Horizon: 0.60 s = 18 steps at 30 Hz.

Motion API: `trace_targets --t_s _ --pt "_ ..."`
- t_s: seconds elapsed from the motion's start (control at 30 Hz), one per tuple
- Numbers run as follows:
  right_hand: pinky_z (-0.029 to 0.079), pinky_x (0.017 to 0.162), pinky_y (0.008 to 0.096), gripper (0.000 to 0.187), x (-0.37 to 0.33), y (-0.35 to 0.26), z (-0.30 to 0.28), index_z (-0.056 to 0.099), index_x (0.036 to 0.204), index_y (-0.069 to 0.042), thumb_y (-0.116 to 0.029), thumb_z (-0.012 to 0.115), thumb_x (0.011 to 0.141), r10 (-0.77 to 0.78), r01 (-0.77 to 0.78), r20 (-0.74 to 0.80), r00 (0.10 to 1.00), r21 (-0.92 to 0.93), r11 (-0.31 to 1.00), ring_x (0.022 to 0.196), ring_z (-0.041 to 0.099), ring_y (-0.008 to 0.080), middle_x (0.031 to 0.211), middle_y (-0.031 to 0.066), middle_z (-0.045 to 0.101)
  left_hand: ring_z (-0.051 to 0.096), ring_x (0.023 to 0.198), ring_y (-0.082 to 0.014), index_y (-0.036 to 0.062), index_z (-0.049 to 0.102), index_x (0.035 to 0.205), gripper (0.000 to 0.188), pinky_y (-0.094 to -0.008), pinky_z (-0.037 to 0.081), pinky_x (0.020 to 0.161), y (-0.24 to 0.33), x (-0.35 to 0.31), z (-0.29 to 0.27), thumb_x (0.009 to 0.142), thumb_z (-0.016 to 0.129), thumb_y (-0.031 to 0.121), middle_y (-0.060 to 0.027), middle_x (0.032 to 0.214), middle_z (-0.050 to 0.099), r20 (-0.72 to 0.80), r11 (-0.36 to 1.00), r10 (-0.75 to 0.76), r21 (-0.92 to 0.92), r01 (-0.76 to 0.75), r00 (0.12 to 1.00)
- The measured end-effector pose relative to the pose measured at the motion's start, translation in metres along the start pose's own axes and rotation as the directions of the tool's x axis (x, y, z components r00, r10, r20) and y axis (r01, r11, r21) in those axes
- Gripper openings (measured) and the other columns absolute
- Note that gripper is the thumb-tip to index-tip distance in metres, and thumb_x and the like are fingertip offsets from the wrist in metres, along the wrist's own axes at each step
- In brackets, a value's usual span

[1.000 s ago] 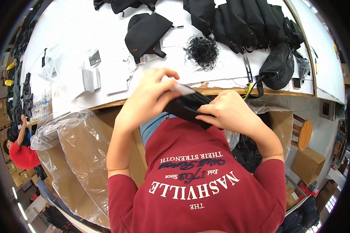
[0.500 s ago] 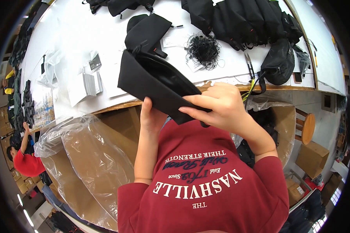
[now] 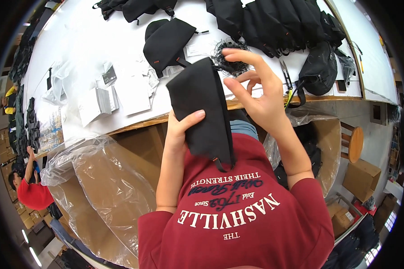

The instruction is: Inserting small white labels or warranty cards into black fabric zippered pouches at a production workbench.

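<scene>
My left hand grips a black fabric zip pouch by its lower left side, thumb across the front. The pouch is held upright in front of my body, with a small loop tab at its bottom corner. Just to its right, my right hand is off the pouch, thumb and fingers apart, near the pouch's upper end. Behind that hand a tangle of thin black cords lies on the white table, partly hidden by the fingers. Another black pouch rests beyond the one I hold.
Stacked white cards lie at left. Many black bags line the far side; snips and a mesh bag are at right. Plastic-lined cartons stand below the table edge. Someone in red is far left.
The pouch has turned from slanting with its mouth gaping to upright with the opening narrowed. My right hand has let go and risen. My left thumb now lies on the pouch's front.
</scene>
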State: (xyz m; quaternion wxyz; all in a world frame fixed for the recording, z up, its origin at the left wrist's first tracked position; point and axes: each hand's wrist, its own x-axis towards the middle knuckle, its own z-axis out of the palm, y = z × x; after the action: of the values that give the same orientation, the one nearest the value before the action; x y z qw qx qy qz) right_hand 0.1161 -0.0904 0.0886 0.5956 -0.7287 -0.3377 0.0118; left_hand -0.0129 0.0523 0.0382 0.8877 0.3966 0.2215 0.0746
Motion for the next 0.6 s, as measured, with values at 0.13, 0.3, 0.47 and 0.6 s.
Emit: trace_targets --t_s 0.13,0.3,0.47,0.6 --pt "0.044 0.048 0.0263 0.011 0.007 0.001 -0.003 0.062 0.095 -0.007 -0.011 0.066 0.085 -0.038 0.06 0.147 0.988 -0.146 0.987 0.057 0.062 0.0135 0.082 0.0047 0.066 0.065 0.087 -0.0187 -0.0038 0.055 0.114 0.044 -0.0297 0.054 0.078 -0.002 -0.005 0.003 0.075 0.073 0.007 -0.0117 0.101 0.064 0.009 0.999 -0.024 0.027 0.024 1.0" --pt "0.041 0.049 0.0245 0.008 -0.001 0.012 -0.002 0.063 0.091 -0.004 -0.006 0.065 0.084 -0.059 0.095 0.146 0.988 -0.253 0.963 0.056 0.055 0.011 0.079 0.0035 0.064 0.065 0.085 -0.0183 -0.0037 0.057 0.112 0.043 -0.0291 0.054 0.077 -0.007 -0.008 0.002 0.075 0.073 0.008 -0.0114 0.099 0.065 -0.053 0.996 -0.065 0.056 0.068 0.997" --pt "0.037 0.049 0.0215 0.007 -0.005 0.005 -0.013 0.063 0.089 -0.002 -0.003 0.066 0.083 0.059 -0.036 0.185 0.981 -0.126 0.991 0.053 0.047 0.0079 0.077 0.0018 0.063 0.064 0.09 -0.0171 -0.0031 0.056 0.115 0.047 -0.0296 0.052 0.082 -0.018 -0.004 -0.011 0.074 0.074 0.01 -0.01 0.103 0.065 -0.014 0.978 -0.164 0.13 0.164 0.986" --pt "0.036 0.048 0.0229 0.007 -0.007 0.006 -0.018 0.062 0.088 -0.002 -0.005 0.066 0.083 0.067 -0.038 0.271 0.96 -0.113 0.993 0.052 0.045 0.0082 0.074 0.0022 0.061 0.056 0.111 -0.0175 0.0006 0.049 0.13 0.062 -0.0327 0.042 0.098 -0.017 0.018 -0.051 0.075 0.074 0.015 -0.0069 0.119 0.06 0.25 0.932 -0.294 0.288 0.219 0.922"
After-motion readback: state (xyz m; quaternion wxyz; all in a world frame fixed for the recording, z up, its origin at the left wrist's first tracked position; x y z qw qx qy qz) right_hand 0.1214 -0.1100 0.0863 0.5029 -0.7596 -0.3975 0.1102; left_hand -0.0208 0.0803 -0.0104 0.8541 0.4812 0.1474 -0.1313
